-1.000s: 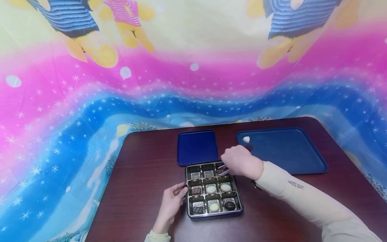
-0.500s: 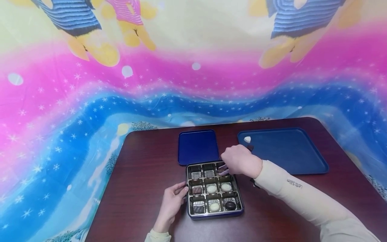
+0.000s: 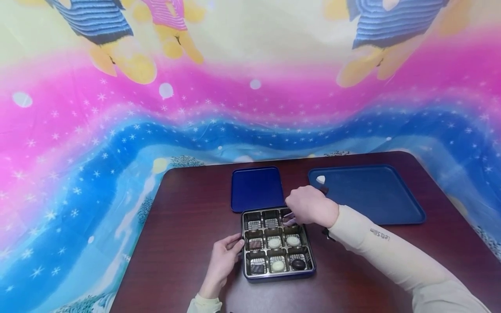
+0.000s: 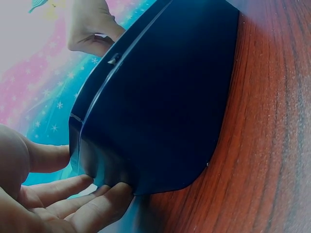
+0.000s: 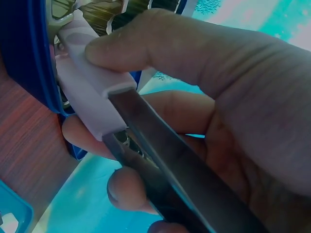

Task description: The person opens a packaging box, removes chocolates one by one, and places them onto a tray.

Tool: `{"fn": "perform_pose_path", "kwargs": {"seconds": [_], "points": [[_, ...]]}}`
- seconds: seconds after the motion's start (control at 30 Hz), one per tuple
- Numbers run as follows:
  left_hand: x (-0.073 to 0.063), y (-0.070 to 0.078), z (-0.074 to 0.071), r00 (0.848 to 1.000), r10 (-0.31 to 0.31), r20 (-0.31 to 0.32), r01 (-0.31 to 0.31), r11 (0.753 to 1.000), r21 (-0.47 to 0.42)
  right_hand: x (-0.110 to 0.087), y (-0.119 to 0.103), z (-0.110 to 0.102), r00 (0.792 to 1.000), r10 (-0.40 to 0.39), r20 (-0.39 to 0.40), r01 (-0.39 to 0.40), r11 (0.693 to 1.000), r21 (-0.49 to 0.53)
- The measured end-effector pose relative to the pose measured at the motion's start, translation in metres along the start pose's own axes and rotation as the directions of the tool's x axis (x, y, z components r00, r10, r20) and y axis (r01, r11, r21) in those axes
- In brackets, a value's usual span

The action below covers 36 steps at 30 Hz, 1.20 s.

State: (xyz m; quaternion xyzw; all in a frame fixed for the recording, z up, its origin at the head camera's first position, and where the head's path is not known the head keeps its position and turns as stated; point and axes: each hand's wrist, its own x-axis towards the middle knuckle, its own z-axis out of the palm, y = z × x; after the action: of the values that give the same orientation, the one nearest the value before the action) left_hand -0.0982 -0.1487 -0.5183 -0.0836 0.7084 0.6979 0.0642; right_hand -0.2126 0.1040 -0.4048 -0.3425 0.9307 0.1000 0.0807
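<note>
A square dark-blue tin with a gold divided insert stands on the table. My left hand touches the tin's left side, thumb at the rim and fingers along the outer wall, as the left wrist view shows. My right hand grips metal tongs with pale pink tips. Those tips reach into the far right compartment, where a dark chocolate partly shows. White oval chocolates, a brown square chocolate, a dark square one and a dark oval one sit in the nearer compartments.
A blue square lid lies behind the tin. On the blue tray at the right are a white piece and a dark piece. A printed cloth hangs behind the brown table.
</note>
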Motion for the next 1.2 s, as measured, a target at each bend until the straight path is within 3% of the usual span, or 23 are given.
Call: {"fn": "perform_pose_path", "kwargs": {"seconds": [0.6,1.2], "points": [[0.002,0.000,-0.001,1.000,0.014,0.006,-0.014,1.000,0.004,-0.004,0.005,-0.002,0.999,-0.035,-0.003,0.035,0.999,-0.011],[0.001,0.000,-0.001,1.000,0.001,0.007,-0.001,1.000,-0.005,-0.025,0.008,-0.028,0.998,0.014,-0.061,-0.012,0.999,0.034]]}}
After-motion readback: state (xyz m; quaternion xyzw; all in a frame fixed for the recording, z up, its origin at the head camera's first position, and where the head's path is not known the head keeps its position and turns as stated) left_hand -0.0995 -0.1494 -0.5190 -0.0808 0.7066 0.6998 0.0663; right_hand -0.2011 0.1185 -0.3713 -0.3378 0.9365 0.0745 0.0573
